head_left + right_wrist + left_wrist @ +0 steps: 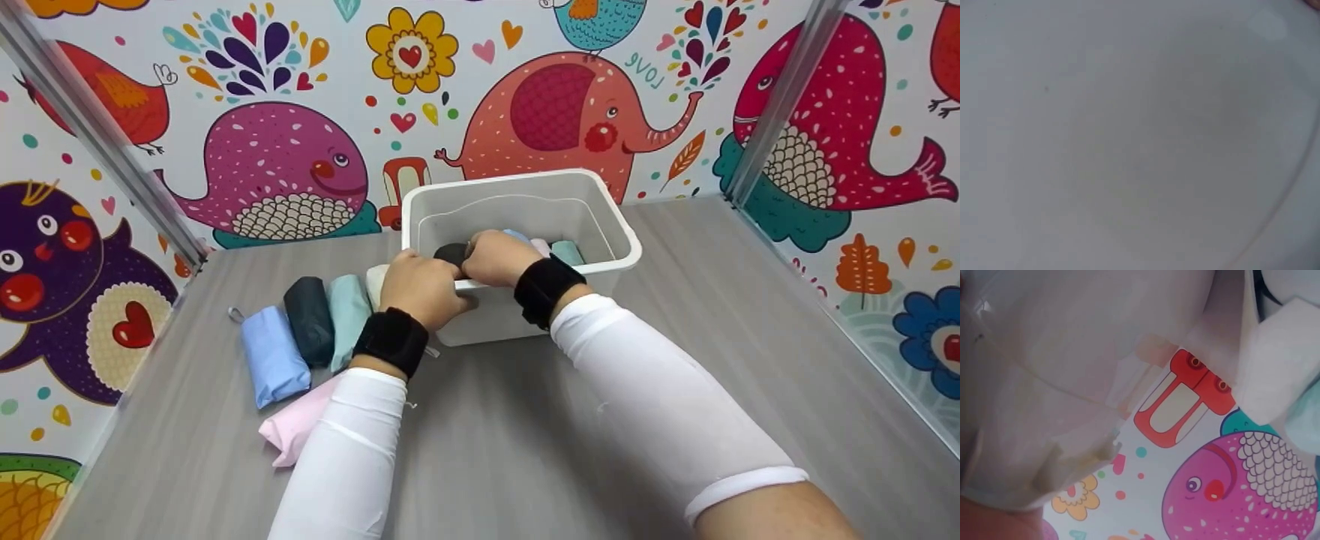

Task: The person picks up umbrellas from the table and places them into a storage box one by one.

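In the head view a white plastic bin (517,311) stands on the table. My left hand (424,289) grips its near left rim corner, thumb outside. My right hand (499,257) reaches over the front rim and holds a dark rolled fabric bundle (451,253) inside; its fingertips are partly hidden. Further bundles lie in the bin, among them a green one (568,253). The left wrist view shows the bin's wall (1072,337) close up, with part of the left hand at the lower left corner. Pale bin wall (1129,140) fills the right wrist view.
Left of the bin lie a blue bundle (274,356) with a loop, a dark bundle (309,321), a green bundle (349,315), a cream bundle (376,283) and a pink bundle (294,426). Cartoon-printed walls (420,142) enclose the grey table (510,450).
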Motion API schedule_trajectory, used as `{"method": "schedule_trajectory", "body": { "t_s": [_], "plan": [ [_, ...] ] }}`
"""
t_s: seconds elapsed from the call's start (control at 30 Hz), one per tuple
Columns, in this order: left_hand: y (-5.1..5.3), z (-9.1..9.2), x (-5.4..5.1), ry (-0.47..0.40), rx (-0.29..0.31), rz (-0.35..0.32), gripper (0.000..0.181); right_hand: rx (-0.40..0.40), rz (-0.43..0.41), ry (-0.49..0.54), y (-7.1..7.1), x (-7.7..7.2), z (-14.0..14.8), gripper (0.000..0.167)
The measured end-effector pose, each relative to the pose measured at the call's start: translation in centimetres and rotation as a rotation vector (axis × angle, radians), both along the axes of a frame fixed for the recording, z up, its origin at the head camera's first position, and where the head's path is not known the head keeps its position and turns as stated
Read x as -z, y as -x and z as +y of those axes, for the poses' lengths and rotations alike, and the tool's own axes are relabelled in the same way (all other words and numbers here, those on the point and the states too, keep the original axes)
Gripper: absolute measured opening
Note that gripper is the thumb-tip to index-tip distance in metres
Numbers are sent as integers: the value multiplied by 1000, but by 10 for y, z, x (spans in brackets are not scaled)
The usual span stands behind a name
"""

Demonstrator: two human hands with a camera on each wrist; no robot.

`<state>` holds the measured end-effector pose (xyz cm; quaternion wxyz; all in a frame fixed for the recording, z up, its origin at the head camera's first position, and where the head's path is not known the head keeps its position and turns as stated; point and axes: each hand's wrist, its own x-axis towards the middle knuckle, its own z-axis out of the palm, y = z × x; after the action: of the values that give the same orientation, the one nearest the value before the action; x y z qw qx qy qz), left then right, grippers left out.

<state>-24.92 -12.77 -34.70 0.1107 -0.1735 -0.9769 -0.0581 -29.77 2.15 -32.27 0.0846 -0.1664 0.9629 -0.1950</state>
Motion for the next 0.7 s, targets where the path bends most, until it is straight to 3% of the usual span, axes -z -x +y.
{"method": "schedule_trajectory", "body": {
  "t_s": [0.2, 0.43, 0.7],
  "plan": [
    [1, 1, 0, -8, -9, -7, 33, -38, 21, -3, -1, 0, 2, 21],
    [3, 2, 0, -3, -21, -32, 35, -168, 19, -68, 3, 1, 4, 32],
    [1, 1, -1, -4, -20, -29, 36, -336, -46, -167, 6, -4, 4, 28]
  ]
}}
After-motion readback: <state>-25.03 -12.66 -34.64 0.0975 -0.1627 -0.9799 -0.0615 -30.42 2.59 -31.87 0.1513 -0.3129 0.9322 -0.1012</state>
